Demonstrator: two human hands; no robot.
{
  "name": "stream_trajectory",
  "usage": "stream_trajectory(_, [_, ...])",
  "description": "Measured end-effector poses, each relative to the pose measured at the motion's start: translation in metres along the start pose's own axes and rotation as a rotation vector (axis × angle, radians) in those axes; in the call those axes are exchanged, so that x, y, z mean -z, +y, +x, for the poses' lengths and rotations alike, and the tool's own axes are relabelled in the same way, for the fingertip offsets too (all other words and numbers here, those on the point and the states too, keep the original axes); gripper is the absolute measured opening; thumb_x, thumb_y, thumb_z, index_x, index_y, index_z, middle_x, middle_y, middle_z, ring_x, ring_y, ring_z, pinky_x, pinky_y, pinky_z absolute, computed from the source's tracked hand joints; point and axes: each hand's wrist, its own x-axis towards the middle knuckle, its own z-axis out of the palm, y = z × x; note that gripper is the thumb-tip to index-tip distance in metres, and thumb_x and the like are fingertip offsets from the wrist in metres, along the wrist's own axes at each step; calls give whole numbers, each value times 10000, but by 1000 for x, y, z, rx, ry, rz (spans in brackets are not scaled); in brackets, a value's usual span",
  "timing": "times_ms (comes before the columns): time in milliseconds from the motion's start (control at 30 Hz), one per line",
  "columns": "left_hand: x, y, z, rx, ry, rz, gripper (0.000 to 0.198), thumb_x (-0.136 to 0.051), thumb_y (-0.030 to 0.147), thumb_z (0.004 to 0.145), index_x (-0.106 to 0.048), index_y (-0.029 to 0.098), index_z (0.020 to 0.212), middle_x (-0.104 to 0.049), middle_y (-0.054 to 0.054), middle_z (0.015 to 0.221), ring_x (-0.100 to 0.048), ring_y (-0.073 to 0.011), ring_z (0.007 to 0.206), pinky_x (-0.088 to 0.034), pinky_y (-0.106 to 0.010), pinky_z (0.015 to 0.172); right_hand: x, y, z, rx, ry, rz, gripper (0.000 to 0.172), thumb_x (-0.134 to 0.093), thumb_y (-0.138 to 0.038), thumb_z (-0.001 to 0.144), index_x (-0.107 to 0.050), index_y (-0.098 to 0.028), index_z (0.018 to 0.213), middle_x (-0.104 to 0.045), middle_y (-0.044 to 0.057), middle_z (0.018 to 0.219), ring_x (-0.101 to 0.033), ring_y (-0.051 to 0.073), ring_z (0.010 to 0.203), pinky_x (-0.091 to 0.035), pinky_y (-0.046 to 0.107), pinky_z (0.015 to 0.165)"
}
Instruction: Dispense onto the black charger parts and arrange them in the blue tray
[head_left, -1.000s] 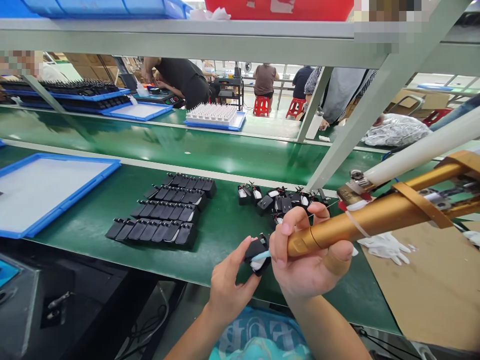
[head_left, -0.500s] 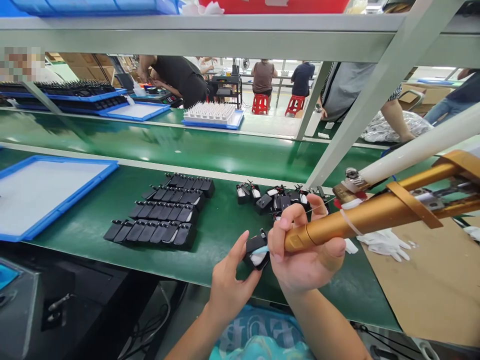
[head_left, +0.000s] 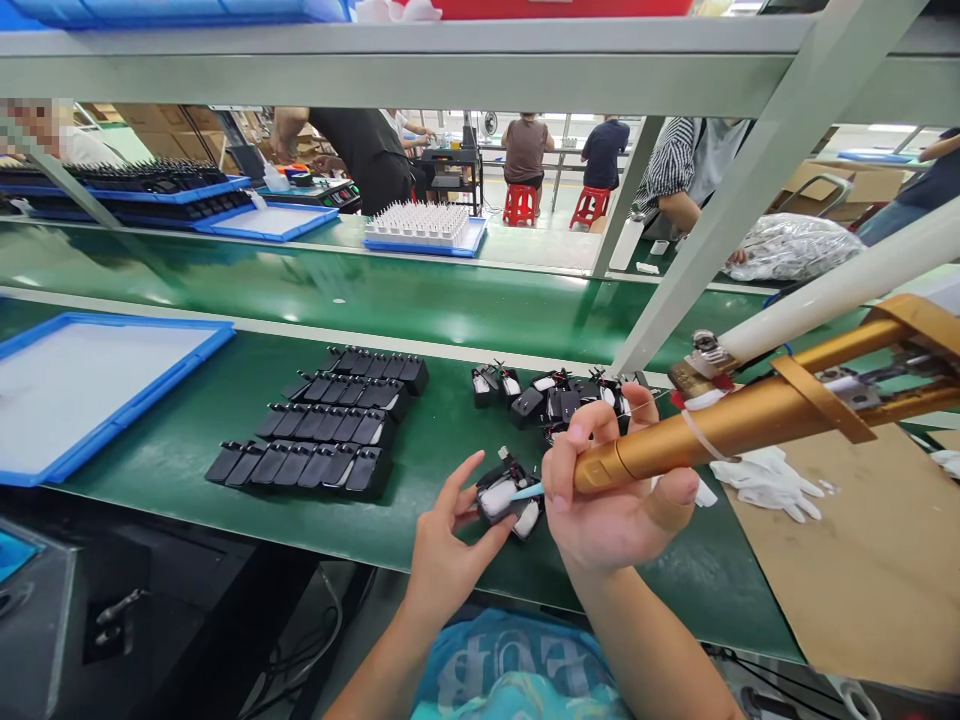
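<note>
My left hand (head_left: pixel 450 545) has its thumb and fingers around a small black plastic case (head_left: pixel 495 502) with a white oval pad showing inside it. Against its right side is a second white pad (head_left: pixel 528 520) in black plastic; whether that belongs to another case I cannot tell. In my right hand (head_left: pixel 611 520) is a gold dispensing gun (head_left: pixel 675 447), tilted down to the left. Its pale blue nozzle (head_left: pixel 529 491) points at the case, with the tip at the white pad. Some fingers of my right hand are hidden behind the gun.
Rows of black cases (head_left: pixel 322 425) lie left on the green bench (head_left: pixel 427 430). More cases with wires (head_left: pixel 562 400) are heaped behind my hands. A blue-rimmed tray (head_left: pixel 142 400), white gloves (head_left: pixel 769 482) on cardboard (head_left: pixel 885 560) and a slanted post (head_left: pixel 750 190) surround the spot. Several people work beyond.
My left hand has shifted slightly left, and the case in it now shows its white pad more fully, with a second pad beside it. The gun has barely moved.
</note>
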Motion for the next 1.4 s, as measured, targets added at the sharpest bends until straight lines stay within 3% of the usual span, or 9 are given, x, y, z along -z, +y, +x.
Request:
stream_trajectory(267, [37,-54,17,100,-57,169,469,-698,315,764,-606,238,1218,-663,-69,1203,-621,-252,1127,-467,-433,1019,21,-5,5,18,20,-11,477,-488,-624,807,-500,-294,1151,-562,-28,810,-413,70,319,-251,228,295])
stream_trajectory(433, [52,-58,19,62,-193,215,525,-676,339,790,-557,251,1294,-603,-84,1298,-603,-245,1152,-492,-400,992,45,-14,7,19,18,-72,498,-517,-622,788,-512,-290,1160,-572,-19,817,-429,71,333,-271,222,310])
stream_trajectory(533, [55,-53,28,14,-191,235,513,-605,408,845,-535,239,1325,-521,-103,1387,-532,-250,1243,-475,-380,1010,63,-19,8,21,27,-137,514,-527,-621,779,-515,-298,1179,-578,-11,829,-430,73,334,-278,224,318])
stream_trajectory(633, [51,-46,41,15,-183,229,454,-396,429,954,-524,220,1336,-541,-86,1370,-493,-220,1285,-409,-397,1075,82,-24,11,47,55,-198,530,-521,-625,781,-519,-290,1192,-581,2,844,-424,75,329,-279,229,320])
stream_trajectory(700, [47,-41,46,24,-228,235,438,-342,418,975,-549,225,1309,-629,-68,1264,-566,-202,1206,-438,-390,1050,93,-28,13,58,79,-220,523,-525,-613,780,-523,-289,1190,-579,6,846,-421,74,323,-278,230,319])
stream_trajectory(867, [37,-38,39,-160,-137,443,322,-536,377,904,-637,242,1178,-716,-38,1084,-687,-188,972,-564,-306,862,110,-35,16,49,128,-250,551,-558,-614,753,-517,-295,1200,-574,7,837,-416,72,322,-285,236,337])
stream_trajectory(1033, [32,-45,28,-385,-36,600,210,-563,303,891,-669,225,1054,-716,-51,1071,-688,-184,972,-569,-287,856,120,-37,14,58,144,-244,561,-558,-625,754,-522,-309,1217,-578,6,834,-407,74,318,-284,240,336])
stream_trajectory(1167, [25,-50,25,-352,-23,611,204,-517,275,918,-640,217,1069,-702,-53,1086,-671,-175,1002,-555,-292,871,122,-38,11,63,152,-249,553,-555,-629,759,-537,-320,1217,-583,5,832,-410,78,318,-279,247,329])
stream_trajectory(1400, [6,-55,23,-271,142,596,209,-487,306,926,-648,194,996,-705,-56,948,-668,-190,893,-541,-312,781,123,-41,11,46,190,-242,561,-585,-617,732,-535,-307,1197,-591,-2,811,-409,82,309,-276,254,325])
